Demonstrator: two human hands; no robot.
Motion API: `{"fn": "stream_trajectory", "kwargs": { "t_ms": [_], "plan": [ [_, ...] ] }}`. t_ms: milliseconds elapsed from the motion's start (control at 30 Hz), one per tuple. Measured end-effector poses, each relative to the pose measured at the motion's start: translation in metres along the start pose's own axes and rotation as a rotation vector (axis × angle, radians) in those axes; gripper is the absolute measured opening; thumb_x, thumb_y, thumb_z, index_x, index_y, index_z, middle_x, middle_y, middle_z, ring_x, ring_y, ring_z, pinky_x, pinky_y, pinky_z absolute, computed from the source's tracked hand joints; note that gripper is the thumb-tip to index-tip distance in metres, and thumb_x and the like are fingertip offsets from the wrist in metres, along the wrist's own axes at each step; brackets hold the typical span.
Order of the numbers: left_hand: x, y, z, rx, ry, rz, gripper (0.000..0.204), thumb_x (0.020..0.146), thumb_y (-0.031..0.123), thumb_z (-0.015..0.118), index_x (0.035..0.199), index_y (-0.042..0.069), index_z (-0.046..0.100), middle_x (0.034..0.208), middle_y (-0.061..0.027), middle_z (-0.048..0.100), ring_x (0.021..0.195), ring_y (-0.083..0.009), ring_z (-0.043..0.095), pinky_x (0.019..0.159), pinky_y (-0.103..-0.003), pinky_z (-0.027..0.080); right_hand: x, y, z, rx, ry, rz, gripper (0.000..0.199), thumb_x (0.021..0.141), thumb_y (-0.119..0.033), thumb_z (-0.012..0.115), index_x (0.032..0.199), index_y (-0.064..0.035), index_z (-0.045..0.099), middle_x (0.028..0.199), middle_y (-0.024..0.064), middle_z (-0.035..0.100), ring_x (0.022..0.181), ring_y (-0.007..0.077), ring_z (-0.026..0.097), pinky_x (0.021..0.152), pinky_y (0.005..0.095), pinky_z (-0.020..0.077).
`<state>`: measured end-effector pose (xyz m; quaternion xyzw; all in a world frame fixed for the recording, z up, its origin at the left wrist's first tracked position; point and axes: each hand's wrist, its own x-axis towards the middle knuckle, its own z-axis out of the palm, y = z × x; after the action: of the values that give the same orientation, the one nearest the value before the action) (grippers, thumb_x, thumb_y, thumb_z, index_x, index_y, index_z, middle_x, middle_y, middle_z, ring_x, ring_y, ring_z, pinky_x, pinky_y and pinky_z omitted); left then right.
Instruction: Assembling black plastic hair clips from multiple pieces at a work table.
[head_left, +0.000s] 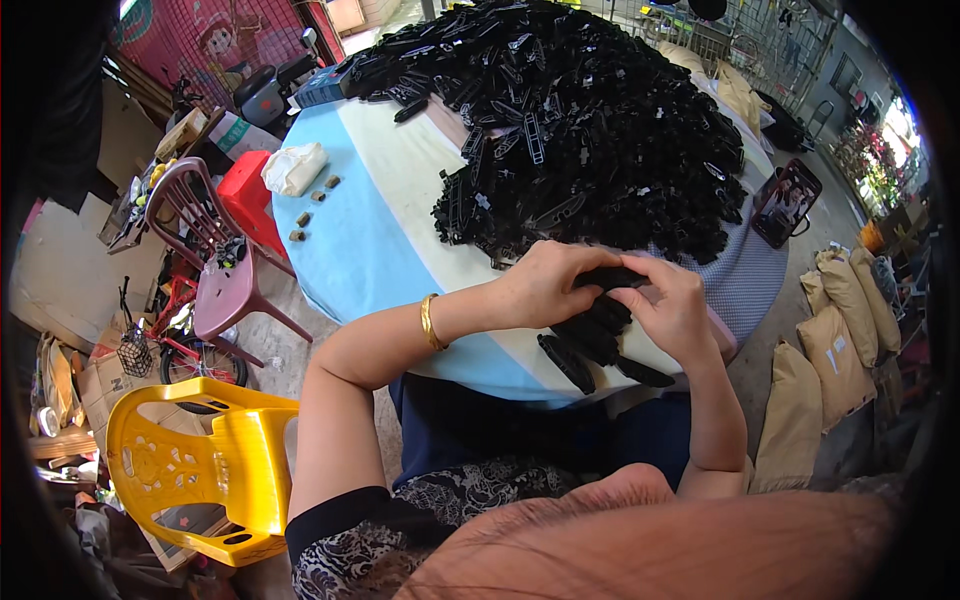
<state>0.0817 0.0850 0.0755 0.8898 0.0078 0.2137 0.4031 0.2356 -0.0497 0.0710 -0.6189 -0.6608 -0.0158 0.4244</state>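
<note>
Near the front edge of the table, my left hand [548, 287] and my right hand [668, 303] meet around a dark, elongated black plastic piece [608, 278]. Fingers and thumbs of both hands close on it from either end, hiding part of its shape. A gold bangle [429, 322] circles my left wrist. Just below my hands, several long black plastic pieces [590, 335] lie together on the cloth, one [566, 364] pointing toward me. Beyond my hands rises a large heap of similar black plastic parts [600, 130], some with ladder-like slots.
The round table wears a blue and cream cloth [350, 220]. On its left lie a white plastic bag [294, 169] and small brown blocks [318, 196]. A phone [788, 203] stands at the right edge. Yellow [250, 460] and mauve [235, 295] chairs stand left; tan sacks [795, 410] sit right.
</note>
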Motion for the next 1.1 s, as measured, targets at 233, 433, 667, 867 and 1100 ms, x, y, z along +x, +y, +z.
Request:
{"fn": "stream_trajectory", "kwargs": {
  "t_ms": [233, 433, 667, 867, 1100],
  "plan": [
    [0.001, -0.005, -0.008, 0.017, -0.249, 0.048, 0.039, 0.076, 0.002, 0.062, 0.115, 0.002, 0.057, 0.089, -0.0156, 0.064, 0.068, -0.0244, 0.062, 0.063, -0.030, 0.050, -0.001, 0.011, -0.017, 0.534, -0.408, 0.483, 0.025, 0.075, -0.006, 0.072, 0.097, 0.0030, 0.065, 0.082, 0.0088, 0.068, 0.074, 0.0119, 0.064, 0.068, 0.0224, 0.0502],
    [0.012, -0.014, -0.015, -0.105, -0.274, 0.044, 0.040, 0.074, 0.029, 0.075, 0.105, 0.007, 0.064, 0.097, -0.0062, 0.064, 0.088, -0.0211, 0.055, 0.077, -0.032, 0.046, 0.007, 0.050, -0.003, -0.024, -0.087, 0.256, 0.021, 0.078, -0.008, 0.066, 0.098, 0.0000, 0.066, 0.085, 0.0077, 0.064, 0.078, 0.0186, 0.063, 0.070, 0.0280, 0.0506],
    [0.022, -0.077, -0.017, 0.637, 0.342, -0.042, 0.032, 0.072, 0.020, 0.073, 0.096, 0.003, 0.063, 0.092, -0.0109, 0.058, 0.093, -0.0291, 0.051, 0.084, -0.035, 0.044, 0.016, 0.040, 0.017, -0.423, -0.119, -0.005, 0.014, 0.074, -0.005, 0.064, 0.087, -0.0041, 0.062, 0.086, 0.0071, 0.057, 0.084, 0.0253, 0.057, 0.071, 0.0352, 0.0477],
    [0.026, -0.061, -0.011, 0.507, 0.441, -0.075, 0.024, 0.075, 0.015, 0.068, 0.094, 0.003, 0.062, 0.086, -0.0097, 0.059, 0.084, -0.0274, 0.055, 0.079, -0.033, 0.046, 0.013, 0.047, 0.020, -0.431, -0.108, -0.051, 0.016, 0.073, -0.006, 0.066, 0.089, -0.0054, 0.063, 0.089, 0.0058, 0.060, 0.087, 0.0236, 0.057, 0.073, 0.0328, 0.0491],
    [0.020, -0.054, -0.003, -0.912, 0.157, -0.321, 0.051, 0.087, 0.009, 0.061, 0.129, -0.003, 0.036, 0.099, -0.0122, 0.064, 0.077, -0.0128, 0.061, 0.070, -0.026, 0.052, 0.015, 0.035, 0.014, -0.162, 0.250, -0.093, 0.010, 0.075, -0.002, 0.066, 0.085, -0.0019, 0.065, 0.079, 0.0096, 0.065, 0.070, 0.0259, 0.063, 0.063, 0.0311, 0.0514]
  ]
}}
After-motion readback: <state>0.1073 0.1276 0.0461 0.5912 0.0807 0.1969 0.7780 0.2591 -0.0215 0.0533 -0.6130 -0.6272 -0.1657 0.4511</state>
